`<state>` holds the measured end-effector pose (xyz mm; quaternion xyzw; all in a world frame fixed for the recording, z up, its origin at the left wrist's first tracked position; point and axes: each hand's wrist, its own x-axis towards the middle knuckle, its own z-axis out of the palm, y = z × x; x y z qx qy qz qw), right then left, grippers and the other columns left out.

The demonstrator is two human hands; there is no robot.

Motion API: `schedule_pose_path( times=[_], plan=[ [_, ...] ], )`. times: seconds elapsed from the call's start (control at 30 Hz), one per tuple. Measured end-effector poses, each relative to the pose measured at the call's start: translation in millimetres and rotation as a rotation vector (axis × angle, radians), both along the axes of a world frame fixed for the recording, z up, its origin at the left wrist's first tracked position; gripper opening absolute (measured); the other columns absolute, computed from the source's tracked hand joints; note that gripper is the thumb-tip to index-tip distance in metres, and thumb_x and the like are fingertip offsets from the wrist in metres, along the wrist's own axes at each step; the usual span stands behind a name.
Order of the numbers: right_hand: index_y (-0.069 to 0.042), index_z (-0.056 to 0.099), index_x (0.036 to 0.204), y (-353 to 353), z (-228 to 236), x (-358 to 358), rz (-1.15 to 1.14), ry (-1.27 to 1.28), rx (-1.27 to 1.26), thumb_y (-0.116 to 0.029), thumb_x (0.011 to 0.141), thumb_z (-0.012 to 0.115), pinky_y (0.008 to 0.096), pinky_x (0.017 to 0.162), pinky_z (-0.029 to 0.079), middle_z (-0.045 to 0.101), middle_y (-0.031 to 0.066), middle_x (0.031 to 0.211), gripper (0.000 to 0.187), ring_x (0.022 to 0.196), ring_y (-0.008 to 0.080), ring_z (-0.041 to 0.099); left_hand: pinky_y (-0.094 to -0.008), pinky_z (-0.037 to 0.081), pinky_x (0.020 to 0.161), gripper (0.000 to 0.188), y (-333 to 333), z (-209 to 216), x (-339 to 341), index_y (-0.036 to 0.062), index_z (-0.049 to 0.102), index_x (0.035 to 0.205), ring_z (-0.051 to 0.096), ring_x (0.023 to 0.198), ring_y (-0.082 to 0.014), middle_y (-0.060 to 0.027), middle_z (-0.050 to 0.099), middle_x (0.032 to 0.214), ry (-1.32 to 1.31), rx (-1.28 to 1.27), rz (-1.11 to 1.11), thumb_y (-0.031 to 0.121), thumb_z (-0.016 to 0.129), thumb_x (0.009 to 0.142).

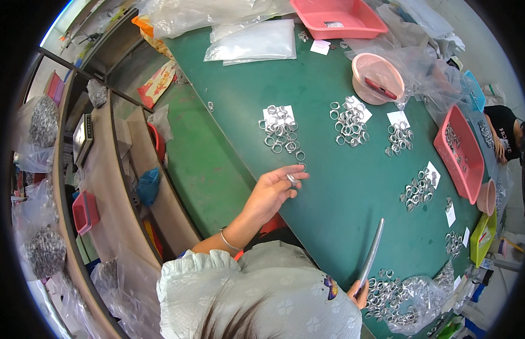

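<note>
My left hand [267, 195] is over the table's near left edge, with a silver ring [292, 179] held at its fingers. Its outstretched fingertip meets another ring [302, 167], at the near end of a ring pile [280, 135] beside a white paper slip. Down at the lower right, my right hand [357, 295] grips a tapered metal ring mandrel [371, 251] by its thick end, the thin tip pointing up and away. Just right of that hand lies a large heap of rings [387, 299], partly in a clear plastic bag [426, 296].
More ring piles [351, 125] with paper slips dot the green table [330, 198]. A pink basket [378, 79] and pink trays [460, 158] stand farther off. Another person [502, 133] is at the far right. Shelves with bagged rings [45, 121] line the left.
</note>
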<state>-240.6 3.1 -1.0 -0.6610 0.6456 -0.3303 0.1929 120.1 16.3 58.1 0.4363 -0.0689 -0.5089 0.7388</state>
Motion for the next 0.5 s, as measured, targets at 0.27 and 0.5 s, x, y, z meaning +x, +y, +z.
schedule_pose_path(
  times=[0.27,0.5],
  plan=[
    [0.004,0.064,0.094,-6,27,-4,0.204,-0.041,0.032,-0.01,0.076,0.064,0.0296,0.06,0.047,0.065,0.0164,0.079,0.023,0.065,0.0231,0.061,-0.0209,0.043,0.067,0.036,1,13,-33,-0.0032,0.049,0.123,0.051,0.083,-0.009,-0.0112,0.059,0.112,-0.342,0.066,-0.141,0.002,0.045,0.088],
    [0.003,0.063,0.096,-3,83,0,0.483,-0.086,0.112,-0.006,0.072,0.07,0.0314,0.066,0.05,0.065,0.018,0.079,0.027,0.069,0.0264,0.065,-0.023,0.045,0.071,0.038,-15,20,-83,0.0007,0.048,0.126,0.05,0.086,-0.0094,-0.008,0.059,0.112,-0.527,0.0,-0.281,-0.001,0.039,0.089]
  ],
)
